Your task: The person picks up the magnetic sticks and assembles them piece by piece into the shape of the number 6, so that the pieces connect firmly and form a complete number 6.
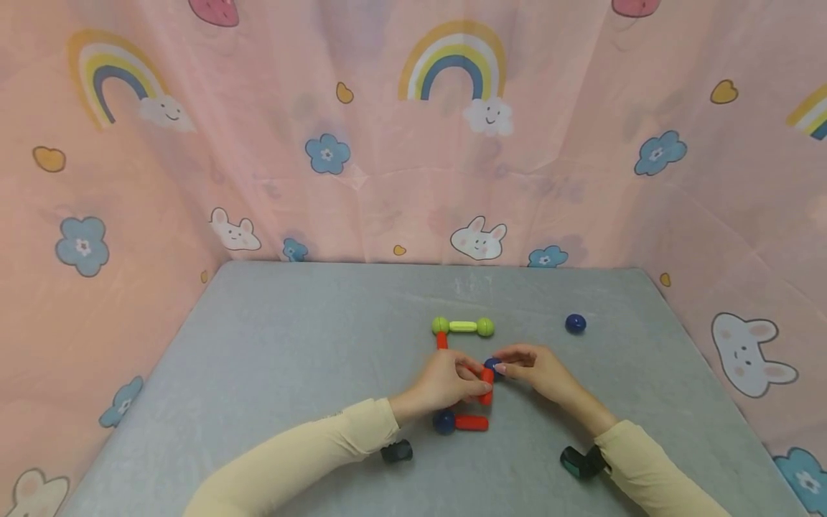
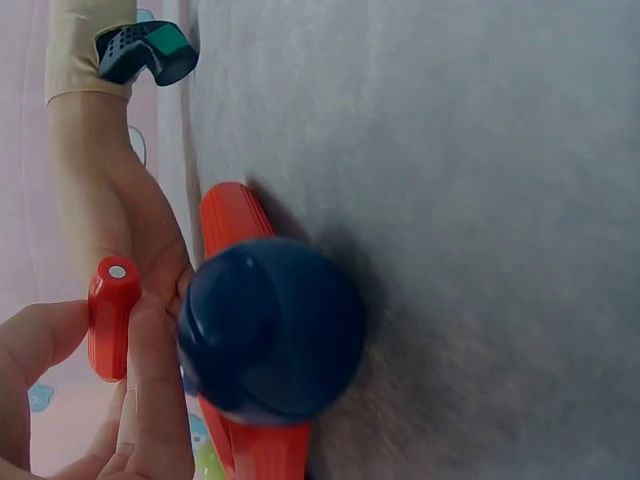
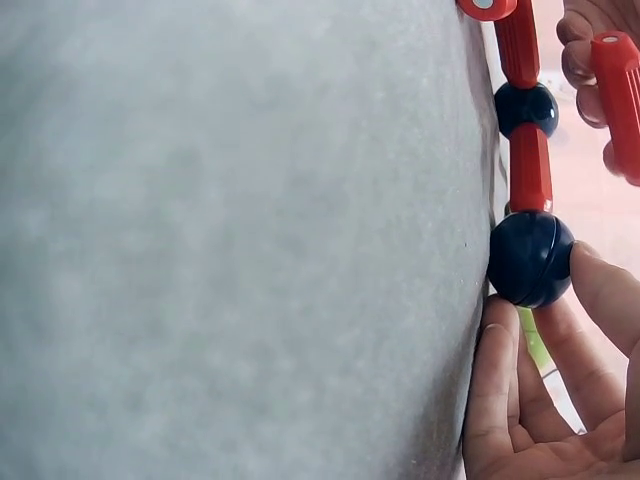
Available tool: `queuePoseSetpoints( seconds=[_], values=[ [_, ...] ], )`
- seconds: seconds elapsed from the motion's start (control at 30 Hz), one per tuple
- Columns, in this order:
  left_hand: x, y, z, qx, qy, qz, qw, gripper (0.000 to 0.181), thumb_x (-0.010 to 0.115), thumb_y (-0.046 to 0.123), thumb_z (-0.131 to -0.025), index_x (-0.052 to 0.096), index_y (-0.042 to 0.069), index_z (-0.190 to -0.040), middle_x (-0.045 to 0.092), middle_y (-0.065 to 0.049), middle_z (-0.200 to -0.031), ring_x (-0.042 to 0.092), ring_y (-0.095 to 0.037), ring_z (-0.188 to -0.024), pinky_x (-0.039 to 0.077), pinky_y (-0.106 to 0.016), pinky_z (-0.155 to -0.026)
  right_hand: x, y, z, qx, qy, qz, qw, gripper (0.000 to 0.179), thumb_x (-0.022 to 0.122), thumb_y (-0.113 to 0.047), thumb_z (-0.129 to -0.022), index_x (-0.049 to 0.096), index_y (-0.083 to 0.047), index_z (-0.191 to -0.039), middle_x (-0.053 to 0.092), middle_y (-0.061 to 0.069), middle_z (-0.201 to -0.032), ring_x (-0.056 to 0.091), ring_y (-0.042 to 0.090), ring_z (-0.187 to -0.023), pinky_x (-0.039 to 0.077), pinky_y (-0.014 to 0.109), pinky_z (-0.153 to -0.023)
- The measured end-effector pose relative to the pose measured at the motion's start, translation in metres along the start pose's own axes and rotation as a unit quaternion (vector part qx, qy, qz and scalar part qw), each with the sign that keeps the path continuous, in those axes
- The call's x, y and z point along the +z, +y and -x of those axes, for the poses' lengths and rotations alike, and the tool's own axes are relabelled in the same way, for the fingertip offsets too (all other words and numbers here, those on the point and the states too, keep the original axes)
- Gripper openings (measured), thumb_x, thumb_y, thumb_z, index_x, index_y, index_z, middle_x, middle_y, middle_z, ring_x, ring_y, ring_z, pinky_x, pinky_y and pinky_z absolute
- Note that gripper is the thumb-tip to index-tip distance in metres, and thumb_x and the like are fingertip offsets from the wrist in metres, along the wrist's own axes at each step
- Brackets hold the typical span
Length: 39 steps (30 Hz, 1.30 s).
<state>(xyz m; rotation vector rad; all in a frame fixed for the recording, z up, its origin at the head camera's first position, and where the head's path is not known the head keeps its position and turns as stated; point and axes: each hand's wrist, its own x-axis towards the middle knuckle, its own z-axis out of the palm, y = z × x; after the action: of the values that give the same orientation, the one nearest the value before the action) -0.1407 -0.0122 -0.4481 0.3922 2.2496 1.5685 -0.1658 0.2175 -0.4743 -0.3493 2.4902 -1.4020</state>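
My left hand (image 1: 449, 380) pinches a red magnetic rod (image 1: 487, 388) between thumb and fingers. In the left wrist view, this rod (image 2: 115, 320) has a pale round spot on its end. My right hand (image 1: 539, 370) holds a dark blue ball (image 1: 492, 366) with thumb and fingertips. That ball (image 3: 530, 258) touches another red rod (image 3: 532, 165), which leads to a second blue ball (image 3: 527, 108). Nearer the front, a blue ball (image 1: 444, 421) meets a red rod (image 1: 472, 423) lying to its right. My left hand hides part of the middle of the structure.
At the back of the structure, a green rod (image 1: 462, 327) joins two green balls, with a red rod (image 1: 442, 339) below the left one. A loose blue ball (image 1: 576, 323) lies to the right on the grey table (image 1: 310, 330). Patterned pink cloth (image 1: 362, 208) surrounds it.
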Motion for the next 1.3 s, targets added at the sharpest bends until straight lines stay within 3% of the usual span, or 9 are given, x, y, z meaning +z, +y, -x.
queuePoseSetpoints(
  seconds=[0.23, 0.6, 0.8, 1.0, 1.3],
  values=[
    [0.01, 0.002, -0.003, -0.016, -0.005, 0.004, 0.9998, 0.022, 0.08, 0.016, -0.083, 0.069, 0.005, -0.099, 0.075, -0.005, -0.077, 0.069, -0.009, -0.061, 0.056, -0.023, -0.058, -0.001, 0.001, -0.001, 0.009, 0.001, 0.001, 1.0, 0.038, 0.069, -0.029, -0.093, 0.067, -0.005, -0.122, 0.069, 0.015, -0.121, 0.067, 0.009, -0.097, 0.052, 0.022, -0.081],
    [0.018, -0.001, -0.003, -0.007, -0.002, -0.024, 0.9997, 0.023, 0.079, 0.013, -0.083, 0.069, -0.001, -0.098, 0.076, -0.009, -0.076, 0.067, -0.009, -0.059, 0.054, -0.021, -0.055, -0.002, 0.0, -0.001, 0.004, -0.002, -0.006, 1.0, 0.039, 0.068, -0.028, -0.094, 0.066, -0.004, -0.124, 0.069, 0.016, -0.123, 0.067, 0.014, -0.101, 0.052, 0.021, -0.081],
    [0.02, -0.004, -0.005, 0.002, -0.007, -0.072, 0.9974, 0.023, 0.08, 0.013, -0.083, 0.07, -0.001, -0.097, 0.074, -0.004, -0.075, 0.064, -0.003, -0.06, 0.052, -0.018, -0.056, -0.002, 0.002, 0.0, 0.01, 0.004, -0.001, 0.9999, 0.037, 0.069, -0.029, -0.093, 0.067, -0.007, -0.122, 0.068, 0.015, -0.123, 0.066, 0.005, -0.097, 0.051, 0.02, -0.082],
    [0.024, -0.005, -0.008, 0.025, -0.007, -0.129, 0.9913, 0.018, 0.081, 0.017, -0.082, 0.07, 0.004, -0.088, 0.068, 0.002, -0.068, 0.057, 0.0, -0.057, 0.047, -0.016, -0.053, -0.002, 0.001, 0.002, 0.003, 0.006, -0.004, 1.0, 0.038, 0.069, -0.029, -0.094, 0.067, -0.004, -0.122, 0.068, 0.017, -0.123, 0.065, 0.001, -0.096, 0.051, 0.019, -0.081],
    [0.027, -0.005, -0.008, 0.041, 0.0, -0.162, 0.9859, 0.018, 0.081, 0.021, -0.083, 0.069, 0.007, -0.085, 0.067, 0.003, -0.069, 0.054, 0.002, -0.056, 0.045, -0.015, -0.052, -0.003, -0.001, 0.007, 0.006, 0.008, 0.001, 0.9999, 0.037, 0.068, -0.029, -0.094, 0.067, -0.004, -0.122, 0.069, 0.016, -0.122, 0.066, 0.007, -0.098, 0.051, 0.02, -0.081]
  ],
)
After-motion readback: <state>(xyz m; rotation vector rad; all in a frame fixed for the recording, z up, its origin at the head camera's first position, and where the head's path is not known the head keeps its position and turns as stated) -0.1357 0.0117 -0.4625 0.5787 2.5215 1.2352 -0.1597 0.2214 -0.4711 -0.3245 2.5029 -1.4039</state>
